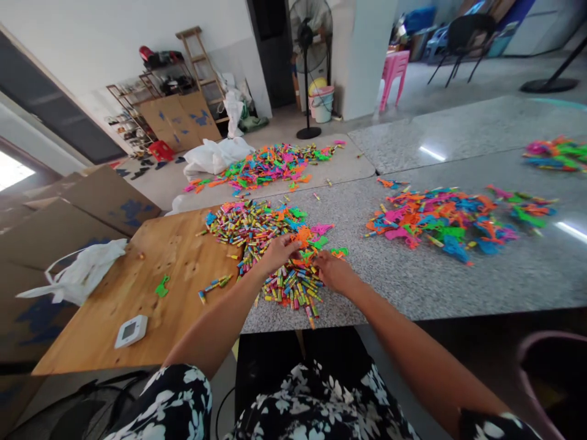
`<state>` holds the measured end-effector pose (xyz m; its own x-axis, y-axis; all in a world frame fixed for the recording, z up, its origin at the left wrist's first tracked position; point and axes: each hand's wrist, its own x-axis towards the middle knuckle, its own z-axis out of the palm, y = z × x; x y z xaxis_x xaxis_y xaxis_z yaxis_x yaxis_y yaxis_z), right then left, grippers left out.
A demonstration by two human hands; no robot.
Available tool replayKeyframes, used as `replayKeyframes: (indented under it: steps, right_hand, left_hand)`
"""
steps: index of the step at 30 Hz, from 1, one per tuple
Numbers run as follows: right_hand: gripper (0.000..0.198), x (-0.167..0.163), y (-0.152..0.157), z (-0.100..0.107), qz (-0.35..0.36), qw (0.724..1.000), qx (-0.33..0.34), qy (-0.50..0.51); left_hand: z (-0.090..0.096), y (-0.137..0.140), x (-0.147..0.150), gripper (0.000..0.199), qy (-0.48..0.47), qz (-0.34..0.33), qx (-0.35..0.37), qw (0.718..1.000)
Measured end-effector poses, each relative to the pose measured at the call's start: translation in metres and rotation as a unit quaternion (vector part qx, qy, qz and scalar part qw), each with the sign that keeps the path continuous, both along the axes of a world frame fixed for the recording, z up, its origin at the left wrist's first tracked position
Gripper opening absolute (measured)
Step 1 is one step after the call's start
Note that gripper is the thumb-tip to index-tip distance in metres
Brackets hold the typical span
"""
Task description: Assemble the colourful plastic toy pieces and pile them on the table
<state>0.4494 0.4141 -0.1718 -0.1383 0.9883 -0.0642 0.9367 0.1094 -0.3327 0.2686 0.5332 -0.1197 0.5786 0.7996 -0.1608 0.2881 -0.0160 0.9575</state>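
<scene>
My left hand (279, 252) is closed, its fingertips pinching an orange toy-gun-shaped plastic piece (303, 235) over the heap. My right hand (337, 272) is at the heap's right side, fingers bent together; what they hold, if anything, is hidden. Under and between both hands lies a heap of small colourful printed tubes (293, 284), reaching up to the back left. Mixed into it near my fingers are green plastic pieces (320, 242) and a pink plastic piece (322, 228).
On the grey speckled table are a pile of coloured plastic pieces (440, 217) to the right and a mixed pile (270, 165) behind. The wooden board (183, 256) at left carries a white digital device (131, 331), a green piece (162, 286) and a white bag (82, 275).
</scene>
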Motion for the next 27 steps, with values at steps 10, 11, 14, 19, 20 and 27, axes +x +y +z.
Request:
replayKeyframes:
  steps: [10,11,14,19,20,27]
  right_hand:
    - [0.019,0.010,-0.004,0.007,-0.106,0.971,0.074,0.202]
    - [0.020,0.006,-0.007,0.012,-0.129,0.945,0.093,0.286]
    - [0.026,-0.011,-0.013,0.028,-0.138,0.851,0.094,0.498]
    - [0.033,-0.021,-0.018,0.045,-0.167,0.775,0.074,0.605]
    - [0.035,-0.020,-0.018,0.047,-0.171,0.768,0.074,0.613]
    - [0.033,-0.009,-0.023,0.053,-0.162,0.759,0.069,0.627]
  left_hand:
    - [0.011,-0.037,-0.013,0.036,-0.163,0.088,-0.206,0.961]
    - [0.012,-0.041,-0.011,0.038,-0.172,0.087,-0.210,0.958]
    - [0.017,-0.052,-0.006,0.044,-0.203,0.080,-0.209,0.953]
    - [0.026,-0.062,-0.001,0.052,-0.181,0.060,-0.197,0.962]
    - [0.027,-0.063,-0.001,0.053,-0.176,0.059,-0.196,0.963]
    - [0.026,-0.067,-0.001,0.055,-0.152,0.038,-0.175,0.972]
